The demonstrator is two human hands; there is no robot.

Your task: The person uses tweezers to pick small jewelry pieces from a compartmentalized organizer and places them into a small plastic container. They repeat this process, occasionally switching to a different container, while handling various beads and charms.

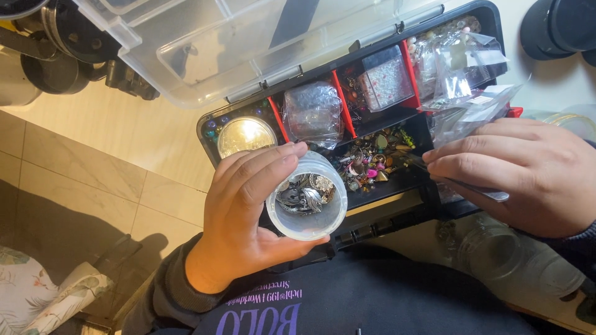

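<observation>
Clear plastic jar [307, 197] of metal charms sits clasped in the left hand [245, 214] over a black organiser [397, 186]; the right hand [521, 174] pinches tweezers [481, 191] shut at the beads [372, 162] compartment, near small bags [462, 74].

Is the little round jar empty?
No. The little jar in the left hand is open, and silvery leaf-shaped charms show inside.

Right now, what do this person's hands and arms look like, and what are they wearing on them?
Both hands are bare: no gloves, rings or watch show. The left hand comes out of a dark grey knitted sleeve with a ribbed cuff at the wrist. The right hand shows a dark sleeve edge at its wrist.
</observation>
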